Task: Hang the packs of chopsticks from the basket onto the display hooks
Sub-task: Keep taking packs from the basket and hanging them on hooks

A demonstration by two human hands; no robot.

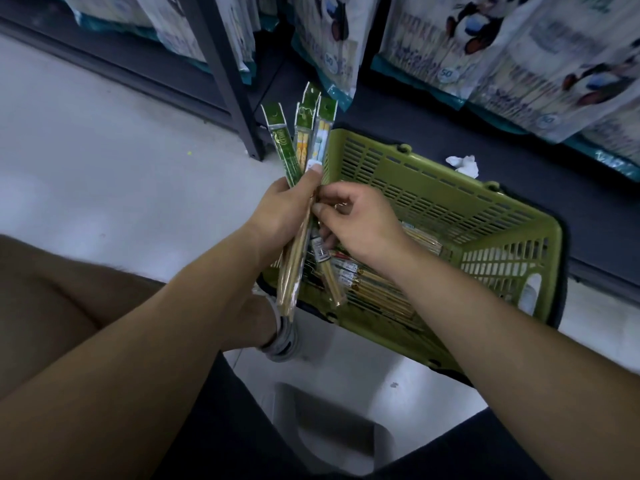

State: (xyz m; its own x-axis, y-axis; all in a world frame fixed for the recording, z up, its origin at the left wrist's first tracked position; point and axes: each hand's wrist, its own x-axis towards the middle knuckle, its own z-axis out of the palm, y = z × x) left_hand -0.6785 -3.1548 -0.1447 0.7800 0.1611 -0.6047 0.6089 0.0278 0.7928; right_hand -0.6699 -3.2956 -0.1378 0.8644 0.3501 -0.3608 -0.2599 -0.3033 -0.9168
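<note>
Packs of chopsticks (302,143) stood fanned over the basket (450,174) in the grip of the left hand (285,211), the right hand (362,226) pinching one. They looked light, stiff, probably slick; best taken near the punched headers.

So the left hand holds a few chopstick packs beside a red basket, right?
Not quite: the head view shows the basket is olive green, not red. The left hand does hold a few chopstick packs beside it.
</note>
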